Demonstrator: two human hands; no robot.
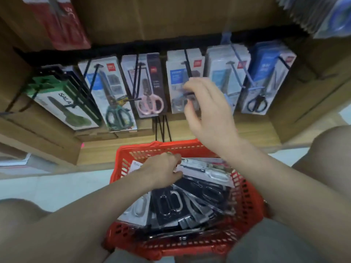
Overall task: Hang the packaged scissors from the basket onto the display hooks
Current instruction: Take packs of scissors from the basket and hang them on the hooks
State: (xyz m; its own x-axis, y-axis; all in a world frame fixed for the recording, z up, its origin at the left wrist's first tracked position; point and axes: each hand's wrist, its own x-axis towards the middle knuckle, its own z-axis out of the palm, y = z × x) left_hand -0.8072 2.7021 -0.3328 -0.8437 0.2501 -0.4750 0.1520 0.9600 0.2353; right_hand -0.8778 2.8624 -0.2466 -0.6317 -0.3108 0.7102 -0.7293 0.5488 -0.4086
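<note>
**Packs at risk of snagging or slipping**

The left hand (164, 168) is pinching a white scissors pack (204, 170) at the far end of the red basket (247, 188), where the rest are lying overlapped. The right hand (206, 109) is hovering with fingers loosely spread before the display hooks (187, 63), holding nothing. Lifting one-handed is likely risking dragging neighbouring packs along, or missing the hook hole.

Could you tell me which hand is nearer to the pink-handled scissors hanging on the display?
Right. The right hand is raised just beside the pink-handled scissors; the left hand is down in the red plastic basket.
</note>
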